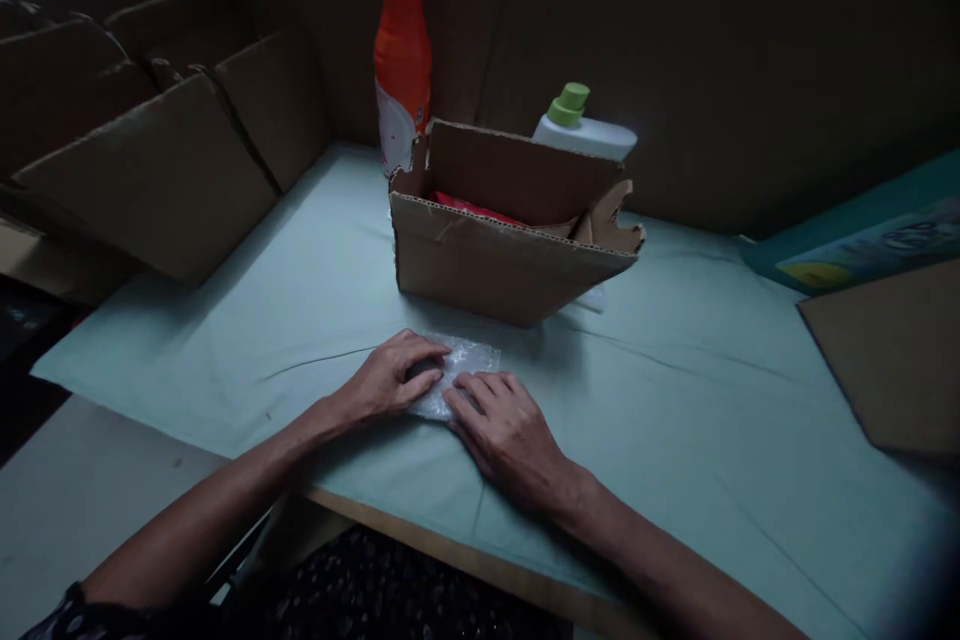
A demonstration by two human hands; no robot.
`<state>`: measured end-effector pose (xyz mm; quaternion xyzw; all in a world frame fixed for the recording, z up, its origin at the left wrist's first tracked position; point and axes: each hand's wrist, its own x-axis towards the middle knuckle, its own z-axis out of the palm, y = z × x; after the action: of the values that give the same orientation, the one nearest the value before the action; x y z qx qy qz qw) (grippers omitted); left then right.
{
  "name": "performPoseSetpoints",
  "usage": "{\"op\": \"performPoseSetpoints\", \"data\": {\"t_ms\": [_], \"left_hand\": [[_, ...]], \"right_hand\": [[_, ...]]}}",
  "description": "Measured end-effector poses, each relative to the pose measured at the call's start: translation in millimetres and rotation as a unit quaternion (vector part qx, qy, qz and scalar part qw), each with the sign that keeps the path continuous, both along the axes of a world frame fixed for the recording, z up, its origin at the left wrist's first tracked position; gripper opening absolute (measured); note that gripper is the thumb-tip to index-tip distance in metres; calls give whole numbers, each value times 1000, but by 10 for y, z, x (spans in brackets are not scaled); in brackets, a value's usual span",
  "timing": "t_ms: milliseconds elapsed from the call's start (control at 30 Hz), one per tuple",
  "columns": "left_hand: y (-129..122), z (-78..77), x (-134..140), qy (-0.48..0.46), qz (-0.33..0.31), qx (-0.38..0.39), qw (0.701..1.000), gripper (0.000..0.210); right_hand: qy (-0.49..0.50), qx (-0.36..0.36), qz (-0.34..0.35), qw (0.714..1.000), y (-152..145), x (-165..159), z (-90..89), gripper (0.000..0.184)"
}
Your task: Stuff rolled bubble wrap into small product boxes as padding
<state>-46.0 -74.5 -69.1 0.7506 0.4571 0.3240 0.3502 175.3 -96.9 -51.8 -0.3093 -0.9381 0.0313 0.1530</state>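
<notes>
A small piece of clear bubble wrap (472, 356) lies on the pale green cloth near the table's front edge. My left hand (397, 375) rests on its left side, fingers bent over it and the thumb pressing on it. On the lower right side, my right hand (506, 425) holds the wrap down with its fingers bent and close together. Whether anything is inside the wrap, I cannot tell. Just beyond both hands stands an open cardboard box (480, 265) with something red (472, 208) inside.
Behind the box stand an orange bottle (403, 40) and a white bottle with a green cap (574, 125). Larger cardboard boxes (165, 160) occupy the left. At right are a teal package (862, 230) and a cardboard piece (892, 360). Pale green cloth (712, 440) covers the table.
</notes>
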Motion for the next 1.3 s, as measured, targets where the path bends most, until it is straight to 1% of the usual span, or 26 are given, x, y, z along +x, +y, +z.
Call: {"op": "performPoseSetpoints", "data": {"t_ms": [67,100,167,233,300,333,400,467,533,633,667,700,733,767,800,833,900,933,967,1000,1067,1133,1167,1200,1233,1300], "left_hand": [[-96,46,-21,-33,75,-13,997,29],[-157,69,-39,-47,115,-35,992,34],[-282,108,-81,-74,171,-102,977,48],[-378,124,-103,-97,193,-177,960,66],[-417,110,-80,-110,194,-227,948,81],[-413,92,-48,-114,192,-239,945,87],[-374,42,49,-126,187,-241,944,90],[-318,-14,167,-149,190,-217,946,86],[-277,-57,278,-177,199,-191,945,78],[-280,-53,393,-186,209,-147,949,68],[-299,-31,419,-173,205,-126,955,66],[-325,-1,443,-155,194,-100,964,65],[-356,35,465,-135,175,-69,973,65],[-388,74,488,-116,149,-36,981,66],[-420,114,510,-101,118,-3,988,67],[-447,154,529,-89,86,26,992,68],[-472,245,548,-73,26,68,995,70],[-462,307,541,-62,5,84,995,70],[-432,384,517,-48,-5,102,994,70],[-379,479,478,-30,-4,126,992,71],[-196,714,352,16,44,211,976,72],[81,955,186,79,123,311,939,70],[240,1054,99,116,156,341,920,67],[399,1130,16,151,172,352,908,62],[547,1180,-58,180,168,347,905,53],[760,1211,-165,207,116,311,920,27]], "right_hand": [[45,-73,0,996,45,9,-12,20],[75,-120,-6,990,66,21,-9,20],[134,-224,-36,965,104,50,9,21],[173,-321,-84,927,154,76,31,22],[198,-392,-117,891,220,85,47,23],[204,-415,-119,878,256,83,52,24],[204,-440,-107,868,320,68,57,25],[189,-445,-94,870,356,54,58,26],[169,-420,-97,887,363,61,62,25],[146,-295,-107,938,347,136,99,26],[141,-256,-100,951,341,174,128,34],[138,-235,-89,958,337,213,164,48],[134,-233,-72,960,334,249,207,64],[129,-248,-53,959,331,279,252,76],[121,-270,-37,955,327,302,296,77],[109,-290,-26,950,323,317,335,68],[79,-308,-22,948,311,336,395,37],[67,-303,-28,950,305,348,418,27],[61,-296,-38,952,300,367,443,22],[63,-292,-47,953,295,396,472,21],[89,-305,-60,946,287,480,562,20],[122,-335,-66,932,278,590,696,17],[136,-344,-69,927,272,650,774,15],[149,-344,-72,924,265,712,850,14],[163,-337,-77,924,258,777,921,14],[201,-306,-93,926,248,926,1026,14]]}}
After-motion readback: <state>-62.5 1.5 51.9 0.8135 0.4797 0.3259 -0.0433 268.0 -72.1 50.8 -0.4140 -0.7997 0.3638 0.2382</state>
